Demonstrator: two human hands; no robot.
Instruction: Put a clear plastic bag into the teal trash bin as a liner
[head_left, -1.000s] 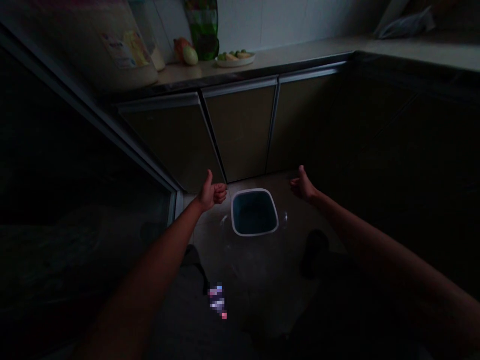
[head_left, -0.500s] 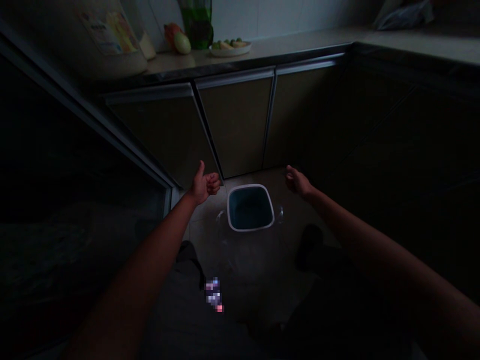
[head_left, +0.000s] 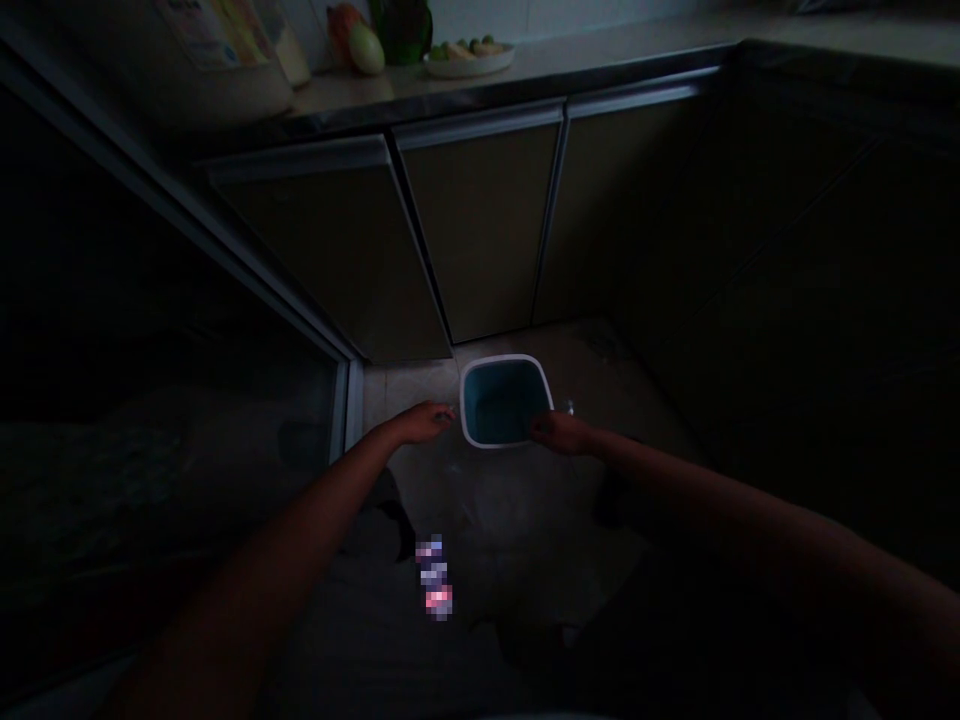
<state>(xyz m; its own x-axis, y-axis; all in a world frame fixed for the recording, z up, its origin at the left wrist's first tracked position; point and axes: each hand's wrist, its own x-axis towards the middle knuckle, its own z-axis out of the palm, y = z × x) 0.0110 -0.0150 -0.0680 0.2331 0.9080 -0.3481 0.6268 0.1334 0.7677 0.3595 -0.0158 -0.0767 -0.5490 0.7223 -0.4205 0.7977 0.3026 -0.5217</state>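
A trash bin [head_left: 463, 412] with a pale rim and a blue-green inside stands upright on the floor between my hands. My left hand [head_left: 424, 423] is just left of the bin, its fingers drawn together by a small pale glint; what they hold, if anything, is too dark to tell. My right hand [head_left: 562, 433] reaches over the bin's near right corner, fingers curled at the rim. Whether they grip the rim or something thin on it is unclear. A shiny, clear scrap [head_left: 570, 407] shows just beyond that hand.
Cabinet doors [head_left: 480, 230] rise behind the bin under a countertop [head_left: 622, 50]. On it are a plate of food [head_left: 469, 62], an onion [head_left: 366, 48] and a large container [head_left: 225, 60]. A glass door frame [head_left: 345, 400] stands at left. My legs flank the tiled floor [head_left: 510, 510].
Both hands have come down and inward to the bin's sides. My left thumb, raised before, is now lowered toward the fingers. The view has tilted slightly downward.
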